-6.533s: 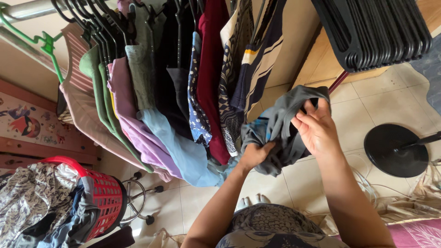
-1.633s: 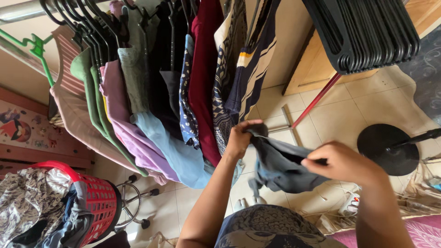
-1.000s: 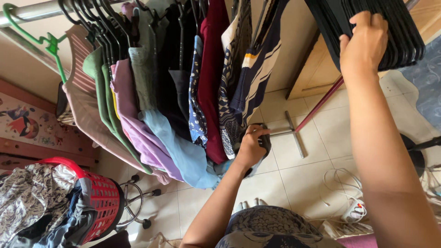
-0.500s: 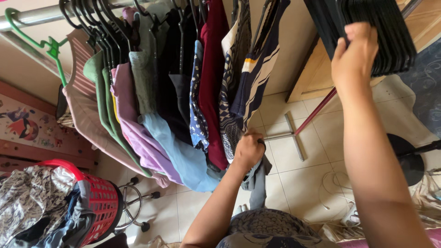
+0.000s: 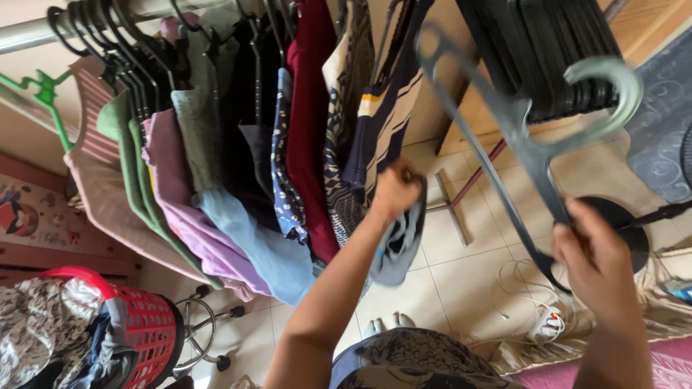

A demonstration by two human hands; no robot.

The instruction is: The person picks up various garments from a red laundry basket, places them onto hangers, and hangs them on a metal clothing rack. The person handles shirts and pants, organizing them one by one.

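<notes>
A metal clothes rail runs along the top left edge, crowded with hung shirts in pink, green, blue and dark red, and a stack of black hangers sits at its right end. The floor is pale square tile in bright daylight, with a patterned blue rug at the right edge. A red laundry basket full of clothes stands in the bottom left corner beside a wheeled chrome stool base, and a wooden cabinet rises behind the rail.
</notes>
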